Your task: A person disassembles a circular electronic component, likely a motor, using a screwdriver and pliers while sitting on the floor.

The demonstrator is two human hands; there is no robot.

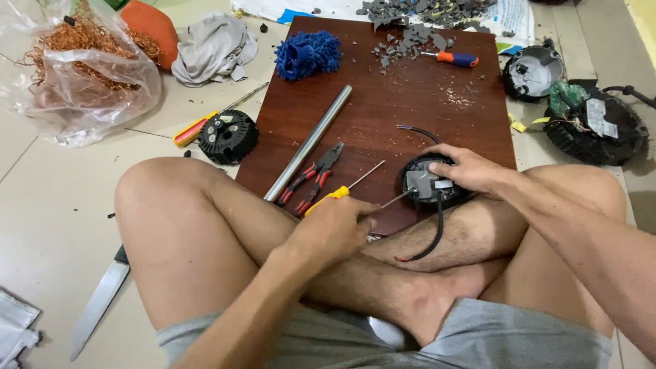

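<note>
Left hand: the left hand (335, 229) is held low over the crossed legs, fingers curled tight around a thin metal-shafted tool (395, 200).
Tool tip: it is pointed at the grey block on the round black device (432, 183).
Right hand: the right hand (471, 169) is laid over the device's far rim, fingers spread and pressed on it.
Device: it is seen at the near edge of the dark brown wooden board (410, 109), a black cable (432, 236) drooping from it onto a shin.
Beside it: red-handled pliers (316, 176), a steel tube (309, 142).
</note>
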